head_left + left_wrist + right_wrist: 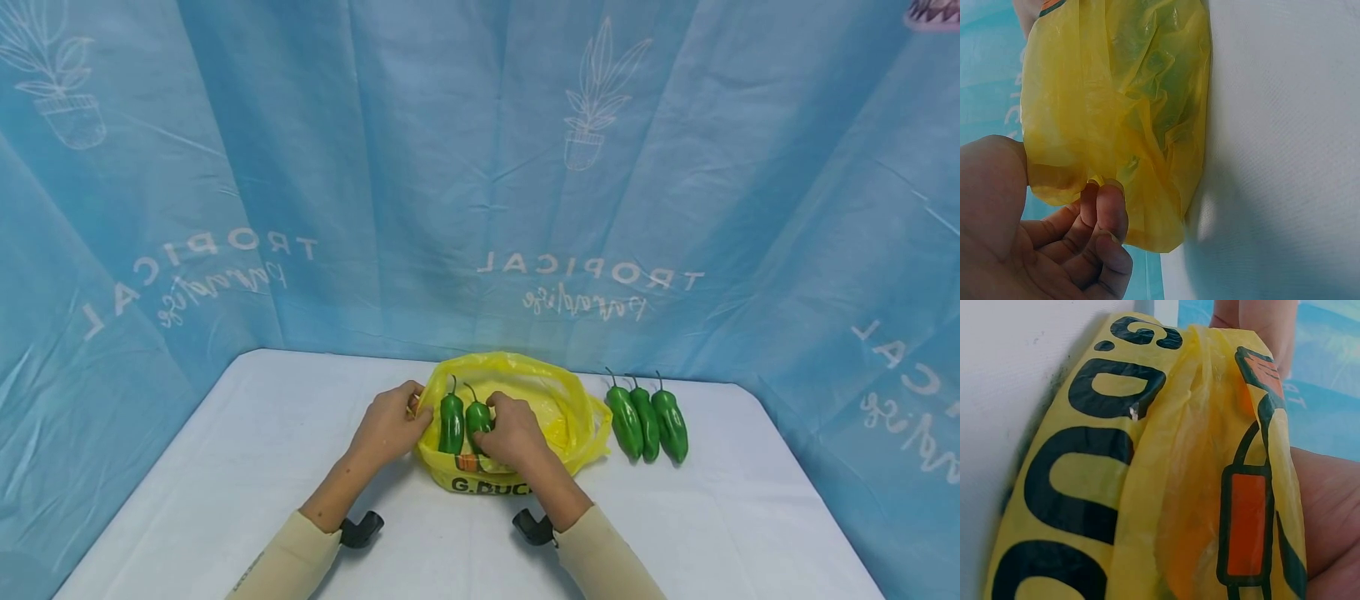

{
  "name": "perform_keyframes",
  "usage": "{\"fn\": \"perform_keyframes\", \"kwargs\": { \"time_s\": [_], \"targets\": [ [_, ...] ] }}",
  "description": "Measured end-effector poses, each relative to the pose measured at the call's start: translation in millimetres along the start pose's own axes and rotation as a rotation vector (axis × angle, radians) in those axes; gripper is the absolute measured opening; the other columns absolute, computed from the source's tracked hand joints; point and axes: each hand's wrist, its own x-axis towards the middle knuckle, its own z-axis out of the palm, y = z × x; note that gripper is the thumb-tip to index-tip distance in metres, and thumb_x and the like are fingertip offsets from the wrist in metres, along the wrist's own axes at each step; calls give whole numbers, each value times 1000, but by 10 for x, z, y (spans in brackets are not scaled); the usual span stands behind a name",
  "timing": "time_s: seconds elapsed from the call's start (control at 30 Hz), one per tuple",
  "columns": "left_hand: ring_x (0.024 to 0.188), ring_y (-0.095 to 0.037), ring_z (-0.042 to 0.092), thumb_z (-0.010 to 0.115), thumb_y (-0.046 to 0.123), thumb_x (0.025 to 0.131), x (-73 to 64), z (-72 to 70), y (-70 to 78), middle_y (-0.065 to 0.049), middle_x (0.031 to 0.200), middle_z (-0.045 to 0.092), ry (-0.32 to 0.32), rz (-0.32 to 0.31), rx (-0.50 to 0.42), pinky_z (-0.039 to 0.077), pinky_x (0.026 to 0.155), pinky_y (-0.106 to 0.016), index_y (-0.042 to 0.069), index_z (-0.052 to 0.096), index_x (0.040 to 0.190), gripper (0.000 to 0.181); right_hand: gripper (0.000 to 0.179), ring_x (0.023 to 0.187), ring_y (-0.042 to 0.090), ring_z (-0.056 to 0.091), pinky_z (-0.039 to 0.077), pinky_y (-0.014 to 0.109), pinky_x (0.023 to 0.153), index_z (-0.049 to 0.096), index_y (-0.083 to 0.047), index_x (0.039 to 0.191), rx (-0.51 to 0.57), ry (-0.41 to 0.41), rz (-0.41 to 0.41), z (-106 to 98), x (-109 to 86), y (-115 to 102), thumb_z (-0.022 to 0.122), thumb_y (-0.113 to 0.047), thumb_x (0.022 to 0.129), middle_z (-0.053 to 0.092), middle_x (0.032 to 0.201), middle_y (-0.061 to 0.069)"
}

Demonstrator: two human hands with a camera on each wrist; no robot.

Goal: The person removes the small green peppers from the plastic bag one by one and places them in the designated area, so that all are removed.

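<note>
A yellow plastic bag (450, 477) with black lettering sits with its mouth spread wide on the table. My left hand (388, 423) grips the bag's left rim; in the left wrist view its thumb and curled fingers (1110, 209) pinch the thin plastic. Reaching into the mouth, my right hand (516, 433) holds a green chili pepper (477, 421), stem up. Just left of it, another green chili pepper (452, 423) stands inside the bag. The bag's printed front wall (1141, 487) hides the right fingertips in the right wrist view.
Three more green chili peppers (647, 421) lie side by side on the white-covered table (300, 417), right of the bag. Blue printed curtains (427, 167) hang behind and around the table. Black curved pieces (362, 530) stick out at both wrists.
</note>
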Motion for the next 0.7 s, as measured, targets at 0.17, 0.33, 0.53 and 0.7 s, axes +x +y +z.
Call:
{"fn": "perform_keyframes", "kwargs": {
  "time_s": [0.17,0.33,0.53,0.7],
  "targets": [
    [62,-15,56,67,15,98,-1,2,-2,-5,87,65,-2,1,-7,49,55,-30,0,68,126,31,59,89,26,69,61,42,73,60,3,138,13,-1,7,-34,-18,-15,85,-16,89,70,108,18],
    [63,-15,56,67,17,99,6,9,9,-5,87,65,-3,-9,-5,49,55,-30,1,68,126,31,60,88,24,67,60,41,73,59,2,140,19,-2,16,-79,-10,-13,84,-17,90,70,111,17],
    [64,-15,55,67,16,98,8,8,9,-4,87,64,-3,-6,1,49,55,-30,1,68,126,32,59,85,22,66,59,39,70,58,1,141,39,6,10,-133,-4,-6,83,-16,90,70,110,16],
    [65,-15,55,66,17,99,0,11,2,-4,88,64,-1,-3,8,48,57,-31,0,68,125,31,59,83,21,67,59,37,67,58,-1,142,54,34,8,-176,-13,10,82,-17,91,71,104,13]
  ]
}}
